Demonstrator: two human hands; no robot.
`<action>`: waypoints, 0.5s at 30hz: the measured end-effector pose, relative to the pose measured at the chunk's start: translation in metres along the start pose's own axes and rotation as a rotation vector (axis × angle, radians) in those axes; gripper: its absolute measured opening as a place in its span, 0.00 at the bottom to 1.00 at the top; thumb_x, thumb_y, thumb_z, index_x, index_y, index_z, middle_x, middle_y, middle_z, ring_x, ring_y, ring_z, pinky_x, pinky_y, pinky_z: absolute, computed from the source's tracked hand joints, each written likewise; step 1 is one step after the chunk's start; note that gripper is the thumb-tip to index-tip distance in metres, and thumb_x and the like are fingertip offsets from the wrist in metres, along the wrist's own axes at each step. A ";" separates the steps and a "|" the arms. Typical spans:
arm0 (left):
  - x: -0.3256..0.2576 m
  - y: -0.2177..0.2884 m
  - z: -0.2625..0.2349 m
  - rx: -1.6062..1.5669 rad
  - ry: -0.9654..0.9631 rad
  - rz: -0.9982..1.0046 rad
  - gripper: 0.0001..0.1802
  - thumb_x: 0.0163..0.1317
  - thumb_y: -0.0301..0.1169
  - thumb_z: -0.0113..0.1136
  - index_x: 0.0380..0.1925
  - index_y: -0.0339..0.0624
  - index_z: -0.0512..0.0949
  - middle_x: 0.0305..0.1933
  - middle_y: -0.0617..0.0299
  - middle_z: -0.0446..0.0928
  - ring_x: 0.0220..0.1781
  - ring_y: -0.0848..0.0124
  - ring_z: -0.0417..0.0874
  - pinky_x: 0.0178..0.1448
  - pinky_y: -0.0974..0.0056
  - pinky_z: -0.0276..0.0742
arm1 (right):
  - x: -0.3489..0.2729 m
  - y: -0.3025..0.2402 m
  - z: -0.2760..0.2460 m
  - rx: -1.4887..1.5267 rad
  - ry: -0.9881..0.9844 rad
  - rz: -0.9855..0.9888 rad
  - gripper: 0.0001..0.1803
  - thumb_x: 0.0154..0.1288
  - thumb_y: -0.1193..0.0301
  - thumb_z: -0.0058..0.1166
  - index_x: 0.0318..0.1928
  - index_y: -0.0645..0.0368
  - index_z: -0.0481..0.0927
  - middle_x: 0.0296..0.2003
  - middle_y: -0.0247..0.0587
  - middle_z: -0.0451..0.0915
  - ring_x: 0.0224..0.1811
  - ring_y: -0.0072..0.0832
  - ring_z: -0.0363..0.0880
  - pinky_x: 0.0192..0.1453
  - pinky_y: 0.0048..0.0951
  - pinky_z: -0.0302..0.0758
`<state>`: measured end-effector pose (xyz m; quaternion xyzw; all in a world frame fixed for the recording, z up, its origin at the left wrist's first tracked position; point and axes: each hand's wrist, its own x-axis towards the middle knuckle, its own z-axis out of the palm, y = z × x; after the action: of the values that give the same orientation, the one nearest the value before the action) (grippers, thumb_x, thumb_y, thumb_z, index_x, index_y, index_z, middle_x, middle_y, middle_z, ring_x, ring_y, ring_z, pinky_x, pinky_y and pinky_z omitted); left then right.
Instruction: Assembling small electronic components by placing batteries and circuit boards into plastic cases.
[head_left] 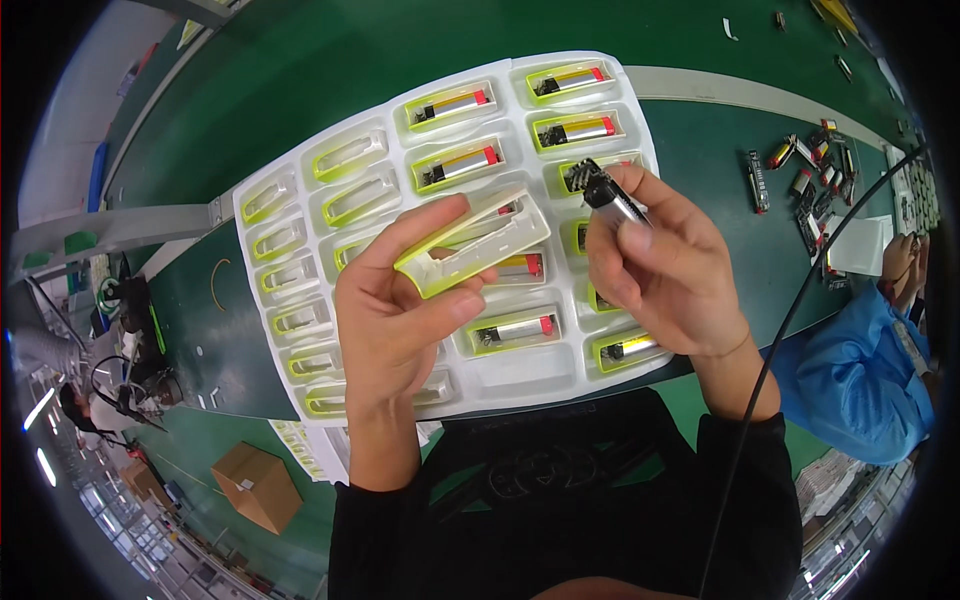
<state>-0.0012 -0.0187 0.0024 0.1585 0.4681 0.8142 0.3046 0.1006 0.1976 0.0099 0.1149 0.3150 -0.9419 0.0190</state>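
Note:
My left hand [405, 300] grips a hollow plastic shell [475, 243], white inside with a yellow-green outside, its open side facing up. In my right hand [665, 255] is a silver cylindrical battery cell [615, 200] with a black end piece and dark wiring on top, pinched between thumb and fingers. The cell is held just right of the shell, apart from it. Below both hands lies a white moulded tray [520, 375]. Its right columns hold shells with silver cells and red ends, such as the filled shell [575, 130]; the left columns hold empty shells [350, 155].
Loose cells [805, 180] lie scattered on the green table [700, 140] at the right, beside a white sheet [860, 245]. A co-worker in a blue sleeve [850, 370] sits there. A black cable [790, 340] crosses the right side. A cardboard box [256, 487] stands at lower left.

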 end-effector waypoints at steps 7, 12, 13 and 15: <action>0.000 0.004 0.016 0.277 0.111 -0.116 0.32 0.53 0.13 0.67 0.61 0.28 0.72 0.55 0.47 0.80 0.51 0.65 0.84 0.56 0.64 0.82 | -0.003 -0.002 0.003 -1.045 0.004 -0.500 0.18 0.58 0.79 0.67 0.48 0.67 0.79 0.36 0.45 0.84 0.30 0.26 0.79 0.32 0.25 0.74; -0.004 -0.010 0.008 0.498 -0.024 0.003 0.29 0.53 0.18 0.72 0.58 0.35 0.78 0.55 0.51 0.81 0.54 0.68 0.83 0.55 0.65 0.84 | -0.005 -0.012 0.021 -1.639 -0.155 -0.780 0.22 0.47 0.74 0.75 0.44 0.65 0.82 0.38 0.44 0.81 0.33 0.32 0.79 0.33 0.28 0.77; -0.004 -0.011 0.007 0.520 -0.031 0.011 0.29 0.52 0.18 0.72 0.57 0.35 0.78 0.55 0.51 0.81 0.54 0.69 0.83 0.56 0.65 0.84 | -0.003 -0.011 0.022 -1.665 -0.180 -0.822 0.24 0.43 0.72 0.77 0.43 0.63 0.84 0.38 0.41 0.79 0.35 0.32 0.79 0.32 0.26 0.76; -0.005 -0.007 0.009 0.545 -0.063 -0.024 0.29 0.51 0.19 0.74 0.56 0.35 0.78 0.54 0.53 0.82 0.53 0.69 0.84 0.55 0.64 0.84 | 0.000 -0.015 0.027 -1.699 -0.218 -0.824 0.23 0.41 0.71 0.76 0.42 0.62 0.85 0.37 0.39 0.79 0.34 0.31 0.78 0.31 0.26 0.76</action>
<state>0.0102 -0.0130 0.0012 0.2543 0.6621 0.6492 0.2747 0.0939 0.1932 0.0393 -0.1459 0.9069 -0.3361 -0.2081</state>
